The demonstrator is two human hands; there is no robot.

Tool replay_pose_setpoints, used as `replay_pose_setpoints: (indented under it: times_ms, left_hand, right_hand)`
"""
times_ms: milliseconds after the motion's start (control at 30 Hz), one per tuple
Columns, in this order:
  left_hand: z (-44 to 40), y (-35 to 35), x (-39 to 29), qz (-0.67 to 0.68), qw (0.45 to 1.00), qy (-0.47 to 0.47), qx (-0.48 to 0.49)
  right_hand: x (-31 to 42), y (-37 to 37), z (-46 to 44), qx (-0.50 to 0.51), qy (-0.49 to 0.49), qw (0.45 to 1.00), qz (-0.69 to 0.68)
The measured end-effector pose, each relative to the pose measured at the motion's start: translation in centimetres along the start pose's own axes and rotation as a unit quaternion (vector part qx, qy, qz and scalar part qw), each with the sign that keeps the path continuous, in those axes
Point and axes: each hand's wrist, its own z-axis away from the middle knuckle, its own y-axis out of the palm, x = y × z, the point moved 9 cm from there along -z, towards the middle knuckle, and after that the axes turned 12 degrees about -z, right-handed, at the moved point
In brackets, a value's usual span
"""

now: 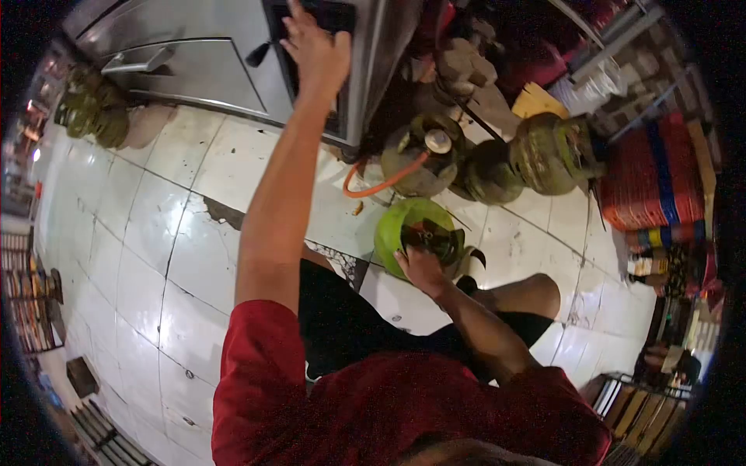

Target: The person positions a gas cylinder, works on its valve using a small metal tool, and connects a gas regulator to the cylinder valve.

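My left hand (318,58) is stretched forward at the dark panel (346,19) of a stainless steel oven-like unit (198,43), fingers apart and nothing visible in them. I cannot tell whether it touches the panel. A black-knobbed handle (259,54) sits just left of that hand. Between my knees and the other cylinders stands a bright green gas cylinder (388,229). My right hand (423,268) grips the near side of its collar, with some fingertips hidden inside. Beyond it, an older gas cylinder (404,159) carries a regulator (437,141) with an orange hose (381,186).
More worn gas cylinders (544,151) stand at the right, beside stacked red crates (653,179). Other green cylinders (97,109) are at the far left. White floor tiles (148,233) are cracked in places. Racks line both sides.
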Motion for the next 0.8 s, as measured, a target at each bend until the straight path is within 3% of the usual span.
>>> replay_pose_setpoints:
  times_ms: [100, 200, 233, 267, 300, 333, 367, 400, 433, 467, 500, 533, 633, 800]
  left_hand:
    - [1.6, 0.6, -0.2, 0.026, 0.999, -0.019, 0.011]
    - [7.2, -0.5, -1.5, 0.297, 0.950, -0.093, 0.003]
    - [9.2, -3.2, -6.5, 0.383, 0.913, -0.129, 0.059]
    - [12.1, -2.3, -8.8, 0.445, 0.864, -0.158, 0.174]
    - [14.4, -3.5, -13.3, 0.503, 0.822, -0.052, 0.261]
    - [17.7, -5.5, -17.7, 0.686, 0.676, 0.010, 0.268]
    - [17.1, -11.0, -22.6, 0.699, 0.638, 0.068, 0.316]
    - [18.0, -13.7, -26.0, 0.774, 0.542, 0.145, 0.295]
    - [18.0, -16.3, -28.3, 0.770, 0.494, 0.213, 0.343]
    - [17.9, -18.2, -29.1, 0.754, 0.516, 0.230, 0.335]
    - [18.0, -19.5, -29.5, 0.737, 0.536, 0.251, 0.326]
    - [17.8, -19.6, -29.4, 0.731, 0.546, 0.248, 0.326]
    - [16.9, -21.1, -28.9, 0.747, 0.558, 0.267, 0.241]
    - [16.4, -22.3, -29.0, 0.784, 0.534, 0.301, 0.097]
  right_hand:
    - [0.8, -1.1, 0.4, -0.022, 0.001, 1.000, -0.007]
    - [1.7, -2.0, -0.1, -0.053, -0.038, 0.998, -0.010]
    - [1.4, -1.9, -0.1, -0.064, -0.035, 0.997, -0.011]
    - [1.0, -1.5, -0.2, -0.072, -0.035, 0.997, -0.014]
    - [0.6, -0.9, 0.2, -0.074, -0.035, 0.997, -0.016]
    - [0.1, 0.4, 0.7, -0.058, -0.041, 0.997, -0.022]
    - [1.7, -1.6, 1.9, -0.194, -0.216, 0.942, -0.170]
    - [1.9, -3.6, 4.6, -0.316, -0.368, 0.816, -0.314]
    - [1.9, -3.7, 4.5, -0.305, -0.370, 0.814, -0.327]
    - [0.6, -0.7, 1.1, -0.149, -0.171, 0.954, -0.195]
    - [-1.9, 2.4, -0.2, 0.021, 0.038, 0.998, -0.036]
    - [-0.4, 1.7, -0.3, 0.028, 0.030, 0.998, -0.039]
    - [0.5, 0.0, -0.1, 0.078, 0.127, 0.989, 0.005]
    - [0.0, 0.1, 0.0, 0.056, 0.122, 0.991, 0.022]
